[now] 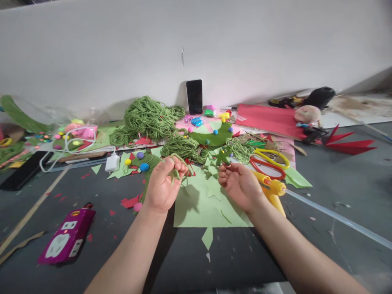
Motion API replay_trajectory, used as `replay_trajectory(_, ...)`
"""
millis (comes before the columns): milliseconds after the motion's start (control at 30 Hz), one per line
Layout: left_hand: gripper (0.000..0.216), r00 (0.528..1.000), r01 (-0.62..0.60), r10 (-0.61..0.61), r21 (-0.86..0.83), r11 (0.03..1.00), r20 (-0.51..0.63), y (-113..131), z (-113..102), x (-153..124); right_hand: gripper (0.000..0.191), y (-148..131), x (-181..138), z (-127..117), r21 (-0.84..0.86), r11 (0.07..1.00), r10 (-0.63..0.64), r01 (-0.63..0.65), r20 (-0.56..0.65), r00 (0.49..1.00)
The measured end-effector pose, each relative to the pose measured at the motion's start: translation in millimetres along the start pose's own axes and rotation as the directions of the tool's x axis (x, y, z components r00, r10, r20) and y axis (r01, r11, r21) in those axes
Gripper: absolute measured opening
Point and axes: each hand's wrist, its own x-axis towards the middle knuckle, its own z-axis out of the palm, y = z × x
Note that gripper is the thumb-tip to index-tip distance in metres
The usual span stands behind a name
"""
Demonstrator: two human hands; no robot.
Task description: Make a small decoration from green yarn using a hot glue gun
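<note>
My left hand point(163, 181) is closed, palm up, pinching a strand of green yarn point(175, 171) that leads back to a green yarn heap point(183, 148). My right hand point(238, 181) is closed too, its fingertips pinching a small green star-shaped piece point(223, 156). Both hands hover above a light green paper sheet point(208, 208) lying on the dark floor. A yellow glue gun point(271, 190) lies just right of my right hand, with a clear glue stick point(337, 218) trailing from it.
A bigger green yarn pile point(148, 118), a phone point(194, 96) leaning on the wall, scissors point(269, 161), red paper point(269, 118), coloured pompoms point(143, 166), a white charger point(112, 162), a purple power strip point(67, 237), and paper scraps lie around.
</note>
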Motion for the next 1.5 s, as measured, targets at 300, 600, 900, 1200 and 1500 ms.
replay_trajectory(300, 0.017, 1.0, 0.017, -0.017, 0.016, 1.0, -0.006, -1.5, -0.1, -0.4, 0.015, 4.8, 1.2, -5.2, -0.149, 0.986, -0.07, 0.077, 0.056, 0.996)
replay_trajectory(600, 0.02, 0.999, 0.034, -0.032, 0.082, 0.996, -0.024, -1.2, 4.7, -1.0, 0.011, 11.4, 5.3, -9.2, -0.274, 0.961, -0.013, 0.038, 0.093, 0.996)
replay_trajectory(900, 0.023, 0.966, 0.238, -0.222, 0.125, 0.963, -0.132, -37.9, 0.7, 3.6, 0.028, 27.9, -1.1, -6.0, -0.372, 0.925, -0.036, 0.081, 0.127, 0.991)
replay_trajectory(1200, 0.021, 0.938, 0.275, -0.247, 0.089, 0.957, -0.243, -46.6, 5.4, 7.2, 0.029, 41.7, -2.2, -3.0, -0.435, 0.898, -0.035, 0.07, 0.088, 0.996)
replay_trajectory(1500, 0.021, 0.964, 0.201, -0.162, 0.179, 0.963, -0.209, -49.1, 0.1, 4.5, 0.023, 39.5, 3.5, -6.6, -0.389, 0.919, -0.05, 0.066, 0.051, 0.997)
